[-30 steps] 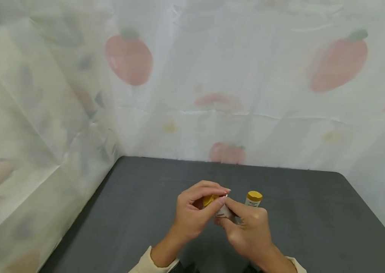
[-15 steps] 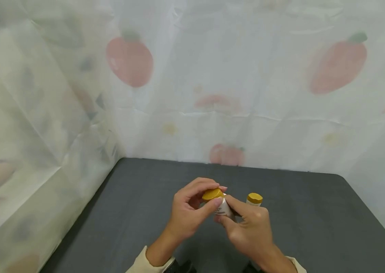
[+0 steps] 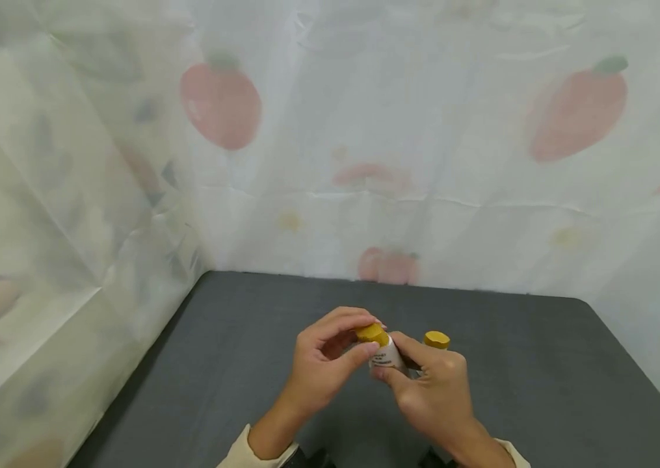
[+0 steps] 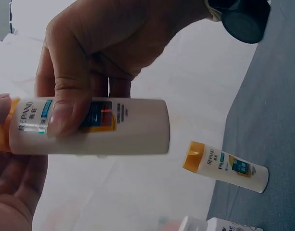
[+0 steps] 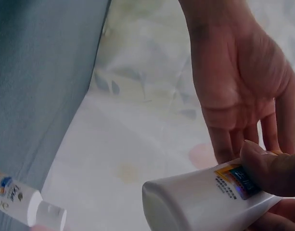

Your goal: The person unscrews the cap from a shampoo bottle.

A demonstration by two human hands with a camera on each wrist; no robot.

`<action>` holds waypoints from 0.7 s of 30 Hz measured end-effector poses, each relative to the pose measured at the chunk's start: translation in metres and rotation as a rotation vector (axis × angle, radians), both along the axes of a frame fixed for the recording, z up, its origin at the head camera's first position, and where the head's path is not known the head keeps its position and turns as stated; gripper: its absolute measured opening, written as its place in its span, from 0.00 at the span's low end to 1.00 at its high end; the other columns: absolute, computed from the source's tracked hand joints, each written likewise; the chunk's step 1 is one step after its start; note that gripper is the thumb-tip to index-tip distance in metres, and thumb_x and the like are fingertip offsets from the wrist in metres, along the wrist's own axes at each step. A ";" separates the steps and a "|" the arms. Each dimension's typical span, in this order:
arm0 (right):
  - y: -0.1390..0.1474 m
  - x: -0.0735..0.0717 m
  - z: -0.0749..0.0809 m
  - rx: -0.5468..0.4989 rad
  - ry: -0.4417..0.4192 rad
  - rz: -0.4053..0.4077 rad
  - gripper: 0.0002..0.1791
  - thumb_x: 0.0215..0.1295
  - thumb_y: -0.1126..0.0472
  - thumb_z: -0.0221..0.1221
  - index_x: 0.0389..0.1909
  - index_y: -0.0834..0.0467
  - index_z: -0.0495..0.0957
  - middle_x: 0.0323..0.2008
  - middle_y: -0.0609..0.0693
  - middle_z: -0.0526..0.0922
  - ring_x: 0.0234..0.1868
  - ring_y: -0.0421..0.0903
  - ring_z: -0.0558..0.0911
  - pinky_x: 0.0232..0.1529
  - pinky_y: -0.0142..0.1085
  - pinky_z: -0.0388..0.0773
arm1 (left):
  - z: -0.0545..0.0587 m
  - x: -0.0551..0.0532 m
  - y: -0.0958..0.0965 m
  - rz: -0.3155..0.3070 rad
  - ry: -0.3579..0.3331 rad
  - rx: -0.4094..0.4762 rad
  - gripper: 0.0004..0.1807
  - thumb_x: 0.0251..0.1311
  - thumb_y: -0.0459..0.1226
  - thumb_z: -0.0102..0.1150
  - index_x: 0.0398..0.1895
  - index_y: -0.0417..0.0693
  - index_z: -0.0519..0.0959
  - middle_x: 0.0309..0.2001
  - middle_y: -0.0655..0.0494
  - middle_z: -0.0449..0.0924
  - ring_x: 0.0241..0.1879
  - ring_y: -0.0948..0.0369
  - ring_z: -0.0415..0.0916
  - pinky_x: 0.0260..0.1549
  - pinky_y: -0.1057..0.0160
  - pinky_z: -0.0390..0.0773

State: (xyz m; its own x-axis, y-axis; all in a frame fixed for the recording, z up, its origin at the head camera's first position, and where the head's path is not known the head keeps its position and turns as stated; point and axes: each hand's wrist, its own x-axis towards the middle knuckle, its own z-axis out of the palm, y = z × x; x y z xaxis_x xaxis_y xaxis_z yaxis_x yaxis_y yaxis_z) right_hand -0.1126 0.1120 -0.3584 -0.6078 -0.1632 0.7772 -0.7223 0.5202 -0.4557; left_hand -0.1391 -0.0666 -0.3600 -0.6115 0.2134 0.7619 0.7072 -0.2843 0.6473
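A white shampoo-style bottle point(image 3: 387, 355) with a yellow cap point(image 3: 371, 333) is held tilted between both hands above the table. My left hand point(image 3: 319, 365) pinches the cap, thumb on the near side and fingers over the far side. Thumb and fingers of my right hand point(image 3: 436, 385) grip the white body. In the left wrist view, the bottle point(image 4: 137, 127) lies across the picture, its printed label partly under the right thumb. Its rounded base faces the right wrist camera. Behind my right hand stands a matching bottle point(image 4: 229, 168), only its yellow cap point(image 3: 437, 338) showing from the head.
A white-capped bottle marked Dove point(image 5: 17, 199) is at the lower left of the right wrist view; the head view does not show it. The dark grey table point(image 3: 259, 312) meets a fruit-printed white sheet point(image 3: 447, 149) at its back and left edges.
The left fingers have shifted around the cap, which now shows more. The held bottle has turned and moved slightly right, and the right hand covers more of the standing bottle.
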 end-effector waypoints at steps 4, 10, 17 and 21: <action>-0.003 0.003 -0.002 0.017 0.014 -0.002 0.26 0.37 0.70 0.82 0.44 0.57 0.90 0.33 0.48 0.93 0.30 0.36 0.90 0.32 0.21 0.83 | 0.001 -0.001 0.003 0.040 0.008 0.011 0.13 0.65 0.20 0.62 0.53 0.26 0.80 0.49 0.29 0.77 0.53 0.64 0.84 0.53 0.63 0.87; -0.004 0.002 -0.003 -0.011 0.025 0.040 0.26 0.39 0.70 0.82 0.45 0.57 0.90 0.33 0.48 0.93 0.30 0.35 0.90 0.32 0.22 0.84 | 0.005 -0.001 0.010 -0.012 0.049 0.041 0.11 0.66 0.19 0.60 0.50 0.25 0.82 0.48 0.28 0.79 0.55 0.61 0.86 0.53 0.57 0.88; 0.001 0.003 0.002 -0.020 -0.074 0.044 0.28 0.40 0.70 0.82 0.48 0.59 0.89 0.35 0.51 0.93 0.33 0.41 0.92 0.35 0.24 0.86 | -0.001 0.000 0.000 -0.112 0.001 0.031 0.14 0.71 0.21 0.55 0.57 0.22 0.77 0.52 0.23 0.72 0.58 0.60 0.82 0.58 0.62 0.85; 0.001 0.004 0.000 -0.009 -0.062 0.040 0.26 0.41 0.70 0.81 0.47 0.59 0.89 0.35 0.50 0.93 0.34 0.40 0.92 0.34 0.23 0.86 | -0.001 0.000 0.000 -0.043 -0.023 0.012 0.13 0.68 0.22 0.59 0.54 0.23 0.78 0.49 0.27 0.73 0.53 0.65 0.82 0.55 0.64 0.86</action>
